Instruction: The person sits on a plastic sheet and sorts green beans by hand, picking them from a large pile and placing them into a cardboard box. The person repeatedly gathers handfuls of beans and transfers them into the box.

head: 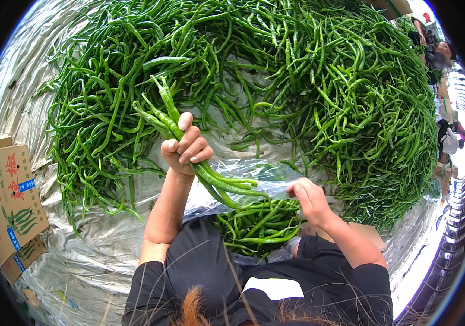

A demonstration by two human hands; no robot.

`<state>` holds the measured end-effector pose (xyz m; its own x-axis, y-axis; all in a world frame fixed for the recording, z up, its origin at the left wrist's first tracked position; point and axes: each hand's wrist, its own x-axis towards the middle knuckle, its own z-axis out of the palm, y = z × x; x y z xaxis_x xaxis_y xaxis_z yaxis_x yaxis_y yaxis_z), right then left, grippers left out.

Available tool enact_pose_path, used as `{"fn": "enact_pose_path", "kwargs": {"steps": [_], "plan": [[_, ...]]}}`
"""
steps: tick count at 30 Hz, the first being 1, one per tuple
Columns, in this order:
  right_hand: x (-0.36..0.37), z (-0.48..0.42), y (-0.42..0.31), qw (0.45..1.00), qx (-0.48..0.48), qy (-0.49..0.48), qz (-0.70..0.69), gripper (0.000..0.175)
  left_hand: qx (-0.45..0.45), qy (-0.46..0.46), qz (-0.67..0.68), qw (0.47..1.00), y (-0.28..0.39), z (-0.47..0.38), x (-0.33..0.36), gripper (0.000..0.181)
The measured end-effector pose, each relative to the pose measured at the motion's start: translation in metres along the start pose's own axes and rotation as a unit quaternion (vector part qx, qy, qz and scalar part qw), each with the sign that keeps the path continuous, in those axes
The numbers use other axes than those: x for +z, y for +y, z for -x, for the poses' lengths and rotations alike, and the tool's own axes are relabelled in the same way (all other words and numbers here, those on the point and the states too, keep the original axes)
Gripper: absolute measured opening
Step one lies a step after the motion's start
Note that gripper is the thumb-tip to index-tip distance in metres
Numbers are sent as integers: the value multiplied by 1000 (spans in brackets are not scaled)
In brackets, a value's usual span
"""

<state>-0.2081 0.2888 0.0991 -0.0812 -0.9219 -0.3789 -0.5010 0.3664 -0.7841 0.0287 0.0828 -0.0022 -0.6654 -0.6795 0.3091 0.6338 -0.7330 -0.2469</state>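
My left hand (187, 144) is closed around a small bunch of long green chili peppers (220, 183), stems up and to the left, tips hanging right. In my right hand (309, 199) the edge of a clear plastic bag (252, 169) is pinched and drawn out to the right. Just below, close to my body, lies a heap of green peppers (261, 228) inside what looks like the same plastic. The tips of the held bunch hang over this heap. What supports the heap is mostly hidden.
A large pile of green peppers (371, 106) curves around in front on pale plastic sheeting (94, 261). Printed cardboard boxes (12, 199) with blue tape stand at left. Another piece of cardboard (364, 234) is near my right elbow. People (440, 53) are at the far right.
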Motion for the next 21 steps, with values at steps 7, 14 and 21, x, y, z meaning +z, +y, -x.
{"fn": "enact_pose_path", "kwargs": {"steps": [7,14,21], "plan": [[18,-29,-22,916,124,-264,-276,30,34,44,-47,997,4,7,-5,28],[1,-97,13,910,54,-385,-146,32,50,60,-171,982,18,26,11,29],[94,-290,107,980,-11,163,117,43,89,65,-189,976,35,24,32,30]]}}
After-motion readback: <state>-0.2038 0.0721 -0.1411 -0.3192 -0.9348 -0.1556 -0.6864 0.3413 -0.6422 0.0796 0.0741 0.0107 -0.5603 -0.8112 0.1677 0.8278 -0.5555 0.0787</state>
